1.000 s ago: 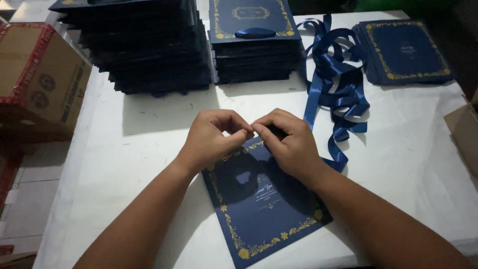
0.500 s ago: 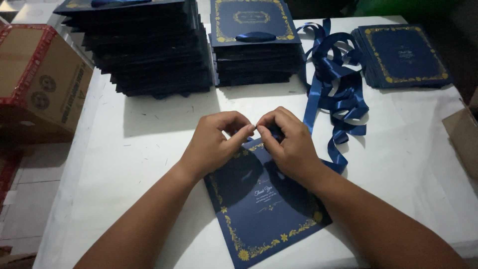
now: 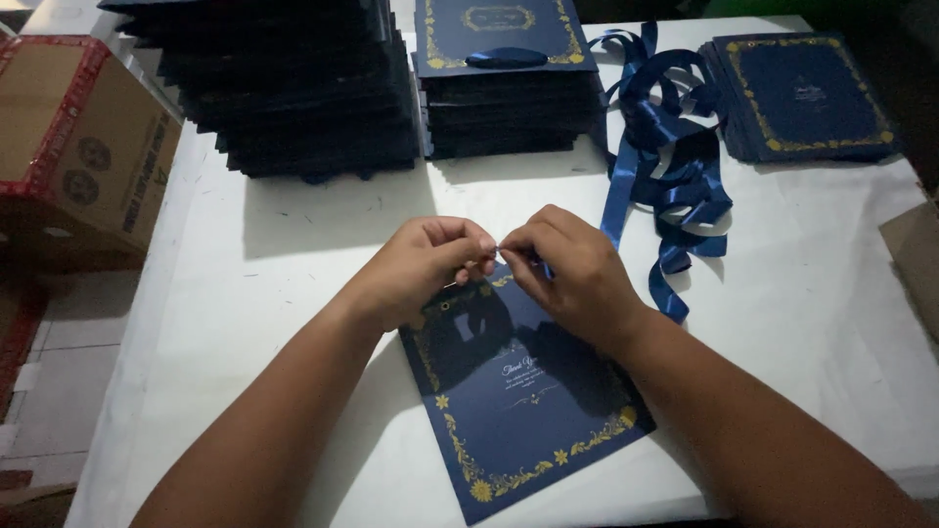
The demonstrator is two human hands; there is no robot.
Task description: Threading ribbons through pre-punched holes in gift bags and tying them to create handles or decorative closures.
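Observation:
A flat navy paper bag [image 3: 518, 411] with gold floral borders lies on the white table in front of me. My left hand [image 3: 425, 264] and my right hand [image 3: 572, 269] meet fingertip to fingertip above the bag's top edge, pinching the end of a blue satin ribbon [image 3: 675, 293]. That ribbon trails off to the right from under my right hand. A small hole shows in the bag's top edge near my left hand. The pinched ribbon end is mostly hidden by my fingers.
A loose pile of blue ribbons [image 3: 670, 147] lies at the back right. Two tall stacks of navy bags [image 3: 293, 98] [image 3: 504, 83] stand at the back, and a low stack of flat bags [image 3: 802, 98] at the far right. A cardboard box [image 3: 78, 147] sits left of the table.
Both hands have stayed together over the bag's top edge, shifting slightly up. The fingers have reworked their pinch on the ribbon end. The bag has barely moved.

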